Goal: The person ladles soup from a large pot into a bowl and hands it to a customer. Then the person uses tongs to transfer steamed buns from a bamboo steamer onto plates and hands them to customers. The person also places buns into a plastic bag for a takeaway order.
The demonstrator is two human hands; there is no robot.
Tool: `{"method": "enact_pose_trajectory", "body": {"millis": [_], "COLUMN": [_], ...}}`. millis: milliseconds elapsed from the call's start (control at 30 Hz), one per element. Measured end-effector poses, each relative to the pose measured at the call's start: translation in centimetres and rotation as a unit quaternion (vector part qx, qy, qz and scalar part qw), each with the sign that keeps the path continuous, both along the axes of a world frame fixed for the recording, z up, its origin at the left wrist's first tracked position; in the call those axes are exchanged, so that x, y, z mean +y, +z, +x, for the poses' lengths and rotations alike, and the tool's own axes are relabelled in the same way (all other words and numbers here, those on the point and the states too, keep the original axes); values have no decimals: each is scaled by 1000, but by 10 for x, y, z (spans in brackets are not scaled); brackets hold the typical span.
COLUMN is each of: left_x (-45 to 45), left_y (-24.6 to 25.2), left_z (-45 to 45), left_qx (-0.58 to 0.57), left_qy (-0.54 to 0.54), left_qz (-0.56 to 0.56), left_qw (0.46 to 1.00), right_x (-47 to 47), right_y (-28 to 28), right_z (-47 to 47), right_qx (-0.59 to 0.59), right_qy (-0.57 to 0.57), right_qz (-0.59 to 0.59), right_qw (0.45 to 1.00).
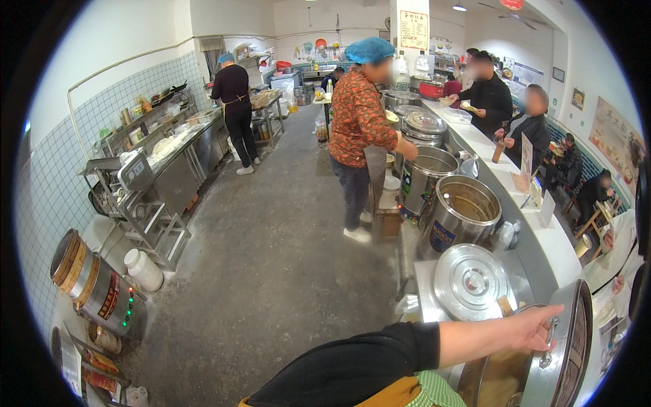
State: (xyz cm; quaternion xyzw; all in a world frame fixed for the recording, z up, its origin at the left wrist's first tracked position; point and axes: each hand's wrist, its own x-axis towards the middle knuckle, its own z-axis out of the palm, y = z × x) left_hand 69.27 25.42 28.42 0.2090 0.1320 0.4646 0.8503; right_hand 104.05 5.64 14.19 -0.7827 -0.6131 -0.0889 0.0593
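Note:
My left hand [534, 326], reaching from a black sleeve, has its fingers around the small metal handle [549, 338] of a large steel lid [562, 351]. The lid stands tilted on edge at the lower right. Below my forearm is an uncovered pot [501, 379] with brownish contents, partly hidden by the arm and cut off by the picture's edge. A round steel lid with a knob [470, 282] lies flat just beyond my forearm. My right hand is out of view.
A co-worker [356, 112] in a blue hair cover stands beside several steel stockpots; the nearest stockpot [465, 203] is uncovered. The white counter [552, 249] runs along the right, with people behind it. A bamboo steamer [71, 262] sits on a lit steel cooker [114, 305] at left.

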Motion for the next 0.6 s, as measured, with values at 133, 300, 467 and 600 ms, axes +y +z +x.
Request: {"method": "enact_pose_trajectory", "body": {"millis": [133, 300, 467, 600], "left_x": [3, 7, 5, 5], "left_y": [-1, -5, -6, 1], "left_z": [2, -1, -1, -8], "left_qx": [12, 35, -3, 58], "left_qy": [1, -18, 7, -11], "left_qz": [-5, -10, 36, 0], "left_qw": [1000, 999, 999, 998], "right_x": [2, 15, 35, 14], "right_y": [6, 12, 8, -14], "right_z": [-4, -14, -9, 8], "right_qx": [42, 83, 195, 227], "right_qy": [-6, 46, 295, 59], "right_qz": [-10, 13, 166, 82], "right_qw": [999, 995, 921, 969]}}
